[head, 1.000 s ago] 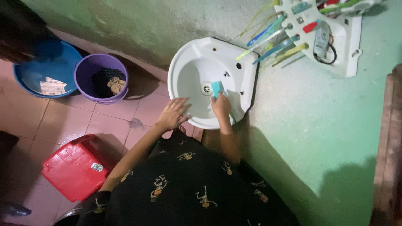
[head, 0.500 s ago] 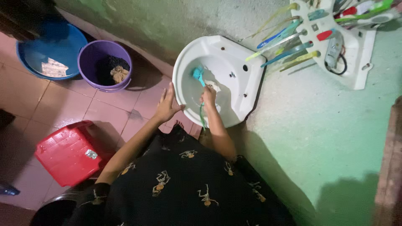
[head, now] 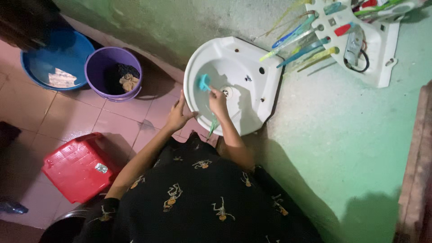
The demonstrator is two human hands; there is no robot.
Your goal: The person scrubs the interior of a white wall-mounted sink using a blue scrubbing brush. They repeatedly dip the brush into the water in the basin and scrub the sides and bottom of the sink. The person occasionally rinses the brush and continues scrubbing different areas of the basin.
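Nearest to us is our black shirt (head: 202, 202) with its pale printed figures, and both our bare forearms reach forward from it. To our left on the tiled floor (head: 112, 121) sits a red plastic crate (head: 78, 166). Our left hand (head: 177, 114) rests on the near rim of the white washbasin (head: 252, 90), its fingers spread open and holding nothing. Our right hand (head: 218, 100) is inside the bowl, fingers closed around the handle of a teal brush (head: 204, 83), whose head presses against the inner basin wall, just beside the drain (head: 226, 93). Farther left stand a purple bucket (head: 112, 74) and a blue tub (head: 56, 60). Beyond the basin, a white wall rack (head: 378, 49) holds several toothbrushes (head: 297, 49).
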